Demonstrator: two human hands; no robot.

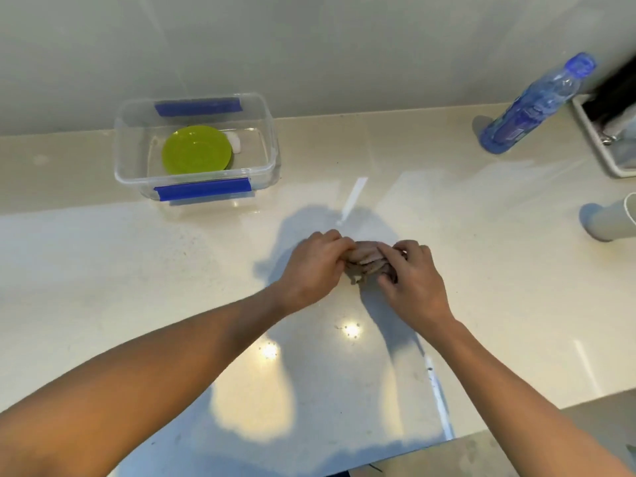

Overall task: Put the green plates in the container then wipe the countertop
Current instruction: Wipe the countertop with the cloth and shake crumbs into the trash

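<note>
Green plates (pixel 196 150) already in the clear container (pixel 272 139), far left on the desk (pixel 103 270). Wiping step in hand: brownish cloth (pixel 366 261) bunched mid-desk, pinched between left hand (pixel 315 266) and right hand (pixel 414 278), fingers (pixel 399 251) curled closed on it. Next, probably: flatten, sweep across.

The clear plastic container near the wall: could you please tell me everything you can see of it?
The clear plastic container is a rectangular, see-through box with rounded corners and no lid on it. Blue strips, a clip or tape, run along its far and near long rims. It stands upright on the pale countertop, at the back left near the wall. Inside lie the green plates, seen as one round lime-green disc, flat on the bottom, with a small white object beside them. Neither hand touches it.
</note>
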